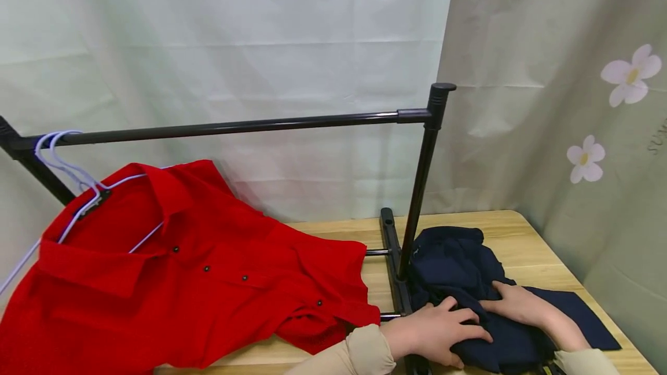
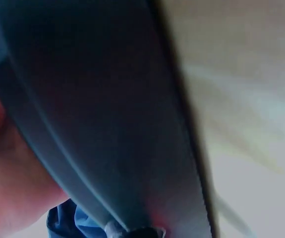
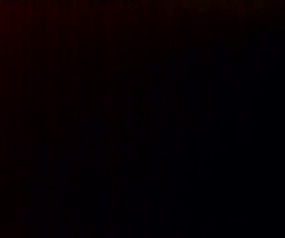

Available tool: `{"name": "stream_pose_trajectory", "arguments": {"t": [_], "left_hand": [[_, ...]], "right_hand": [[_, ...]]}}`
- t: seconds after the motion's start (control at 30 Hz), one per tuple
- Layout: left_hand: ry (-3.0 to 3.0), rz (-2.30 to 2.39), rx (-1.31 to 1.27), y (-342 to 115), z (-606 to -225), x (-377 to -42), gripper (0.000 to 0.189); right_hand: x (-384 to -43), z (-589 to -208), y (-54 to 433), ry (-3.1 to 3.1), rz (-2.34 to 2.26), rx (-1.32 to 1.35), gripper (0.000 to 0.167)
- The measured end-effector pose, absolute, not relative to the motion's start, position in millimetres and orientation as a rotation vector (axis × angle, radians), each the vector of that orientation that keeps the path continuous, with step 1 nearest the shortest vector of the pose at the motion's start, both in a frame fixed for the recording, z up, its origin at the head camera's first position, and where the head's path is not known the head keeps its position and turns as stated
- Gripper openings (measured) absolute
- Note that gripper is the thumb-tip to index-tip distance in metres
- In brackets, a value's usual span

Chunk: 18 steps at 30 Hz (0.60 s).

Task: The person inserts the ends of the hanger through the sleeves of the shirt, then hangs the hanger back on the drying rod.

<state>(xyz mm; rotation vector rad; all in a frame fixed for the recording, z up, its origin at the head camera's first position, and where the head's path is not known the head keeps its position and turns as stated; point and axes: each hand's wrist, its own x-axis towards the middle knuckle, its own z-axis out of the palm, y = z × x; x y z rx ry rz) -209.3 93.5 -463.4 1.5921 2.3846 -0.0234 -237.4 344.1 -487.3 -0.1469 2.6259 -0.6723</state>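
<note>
A crumpled navy garment (image 1: 452,259) lies on the wooden table at the right, beside the rack's upright. In the head view my left hand (image 1: 435,331) rests on its near left part, with the fingers spread over the cloth. My right hand (image 1: 523,308) touches its right side; folds hide part of its fingers, so I cannot tell whether they grip. In the left wrist view a dark bar (image 2: 102,109) covers much of the picture, with part of the left hand (image 2: 13,183) and some blue cloth (image 2: 63,220) beyond. The right wrist view is almost black.
A red button shirt (image 1: 208,288) on a lilac hanger (image 1: 68,161) hangs from the left end of the black rack's rail (image 1: 234,127). The rack's upright (image 1: 421,190) stands left of the navy garment. The wooden table (image 1: 500,224) ends at the right, near a curtain (image 1: 521,132).
</note>
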Motion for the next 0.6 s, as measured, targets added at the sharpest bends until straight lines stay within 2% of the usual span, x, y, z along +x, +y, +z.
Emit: {"name": "stream_pose_trajectory", "arguments": {"t": [0.27,0.4,0.6], "left_hand": [[2.399,-0.047,1.659,90.1,-466.3,-199.6,0.067],[2.423,-0.034,1.673,90.2,-468.4,-198.5,0.065],[2.422,-0.002,1.664,94.1,-469.6,-197.5,0.059]], "right_hand": [[-251.5,-533.4,374.2,2.61,-0.767,-0.141,0.094],[-241.7,-522.7,365.6,2.595,-0.866,-0.172,0.085],[-224.4,-494.9,353.3,2.507,-1.054,-0.337,0.056]]}}
